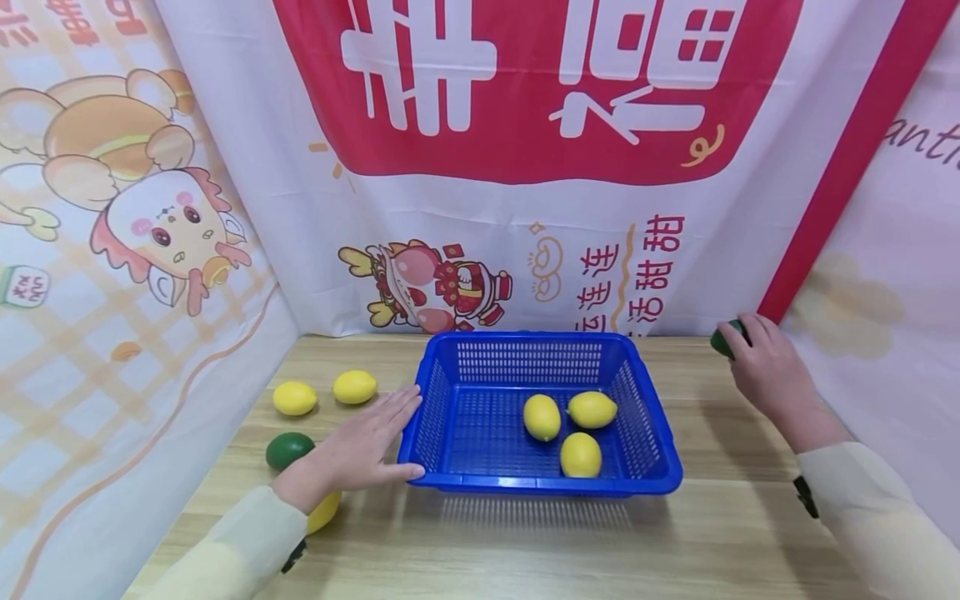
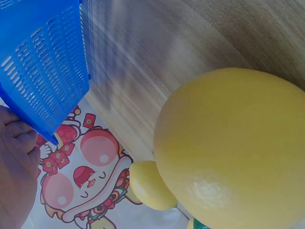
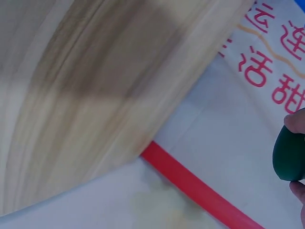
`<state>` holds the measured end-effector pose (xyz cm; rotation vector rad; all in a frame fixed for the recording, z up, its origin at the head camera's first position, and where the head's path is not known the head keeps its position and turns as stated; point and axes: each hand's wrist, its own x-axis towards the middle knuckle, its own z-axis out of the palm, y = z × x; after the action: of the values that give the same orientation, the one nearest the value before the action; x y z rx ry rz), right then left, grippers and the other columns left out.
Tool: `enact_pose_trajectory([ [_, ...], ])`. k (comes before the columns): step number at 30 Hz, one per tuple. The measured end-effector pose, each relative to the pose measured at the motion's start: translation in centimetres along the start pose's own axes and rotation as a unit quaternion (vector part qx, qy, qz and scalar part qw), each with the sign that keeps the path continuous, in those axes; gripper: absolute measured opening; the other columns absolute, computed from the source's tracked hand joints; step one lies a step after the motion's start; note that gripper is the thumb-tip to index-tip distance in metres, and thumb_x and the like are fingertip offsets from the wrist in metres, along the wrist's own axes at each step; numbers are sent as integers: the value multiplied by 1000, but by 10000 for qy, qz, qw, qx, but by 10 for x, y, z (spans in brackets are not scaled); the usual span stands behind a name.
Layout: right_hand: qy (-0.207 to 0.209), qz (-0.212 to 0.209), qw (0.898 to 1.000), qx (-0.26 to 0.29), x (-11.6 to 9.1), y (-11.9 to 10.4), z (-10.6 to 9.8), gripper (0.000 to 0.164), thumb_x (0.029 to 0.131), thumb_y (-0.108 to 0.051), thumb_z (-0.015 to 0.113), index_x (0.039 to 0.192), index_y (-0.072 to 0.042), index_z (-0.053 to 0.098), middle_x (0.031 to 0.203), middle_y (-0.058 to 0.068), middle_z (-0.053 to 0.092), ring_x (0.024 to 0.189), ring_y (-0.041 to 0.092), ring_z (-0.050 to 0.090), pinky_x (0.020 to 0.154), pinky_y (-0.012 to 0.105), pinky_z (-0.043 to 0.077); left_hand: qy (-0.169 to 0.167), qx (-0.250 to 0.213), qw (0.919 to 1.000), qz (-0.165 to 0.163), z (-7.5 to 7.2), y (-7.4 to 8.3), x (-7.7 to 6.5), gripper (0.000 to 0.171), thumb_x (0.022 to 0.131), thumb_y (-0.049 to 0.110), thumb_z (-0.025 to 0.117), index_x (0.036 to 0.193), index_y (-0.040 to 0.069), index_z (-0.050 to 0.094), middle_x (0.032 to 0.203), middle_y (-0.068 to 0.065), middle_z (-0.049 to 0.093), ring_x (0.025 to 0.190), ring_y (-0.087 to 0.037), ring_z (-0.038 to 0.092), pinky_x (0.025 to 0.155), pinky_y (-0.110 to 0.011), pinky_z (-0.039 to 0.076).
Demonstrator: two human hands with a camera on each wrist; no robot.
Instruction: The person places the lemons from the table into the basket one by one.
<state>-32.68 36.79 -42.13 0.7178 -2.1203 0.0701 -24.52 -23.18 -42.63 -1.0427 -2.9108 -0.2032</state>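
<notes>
My left hand (image 1: 371, 442) lies at the left rim of a blue plastic basket (image 1: 540, 483), its fingers on the rim and the thumb stretched toward the near corner. Three yellow lemons, one of them a lemon (image 1: 542, 417) near the middle, lie in the basket's right half. Off to the right, my right hand (image 1: 768, 375) holds a dark green oval fruit (image 1: 727, 339) above the table's far right corner. The right wrist view shows thumb and finger pinching this green fruit (image 3: 288, 155); part of it is cut off by the frame edge.
Left of the basket sit two lemons (image 1: 295, 398) and a dark green fruit (image 1: 290, 451). Another yellow fruit (image 1: 324, 512) is partly hidden under my left forearm and looms large in the left wrist view. Printed cloth (image 1: 480, 192) hangs along the wooden table's back and sides.
</notes>
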Motion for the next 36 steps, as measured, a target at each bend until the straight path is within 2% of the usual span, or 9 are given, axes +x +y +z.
enact_pose_trajectory([
  [12, -76, -76, 9998, -171, 16, -19, -21, 65, 56, 14, 80, 117, 9, 58, 114, 36, 53, 96, 51, 53, 81, 65, 49, -64, -11, 10000, 7, 0, -1, -1, 96, 89, 65, 54, 155, 5, 20, 161, -11, 14, 146, -29, 14, 116, -47, 17],
  [20, -340, -66, 9991, -239, 24, -32, -34, 67, 58, 11, 82, 120, 6, 57, 117, 34, 52, 101, 50, 53, 83, 65, 49, -14, 38, 10000, 49, -1, -1, -1, 95, 89, 65, 54, 154, 4, 20, 161, -11, 14, 146, -28, 13, 116, -47, 18],
  [24, -255, -167, 9994, -141, 29, -40, -38, 68, 57, 10, 83, 120, 7, 58, 117, 34, 53, 101, 50, 53, 82, 65, 49, 65, 36, 9999, 95, 0, 0, -1, 95, 89, 63, 56, 154, 3, 22, 160, -13, 16, 146, -31, 16, 115, -48, 19],
  [31, -232, -319, 9992, -40, 38, -56, -45, 75, 53, 9, 88, 121, 6, 59, 118, 33, 53, 103, 48, 54, 82, 63, 50, -14, 21, 10000, 17, -1, 1, -1, 95, 89, 65, 54, 154, 4, 21, 161, -11, 15, 147, -26, 11, 116, -47, 18],
  [36, -293, -381, 9988, -130, 42, -66, -47, 71, 57, 6, 86, 123, 5, 59, 120, 32, 54, 105, 47, 54, 82, 61, 51, -2, 22, 10000, 34, -1, 1, -1, 95, 89, 65, 54, 154, 4, 21, 160, -12, 15, 146, -26, 12, 116, -47, 18],
])
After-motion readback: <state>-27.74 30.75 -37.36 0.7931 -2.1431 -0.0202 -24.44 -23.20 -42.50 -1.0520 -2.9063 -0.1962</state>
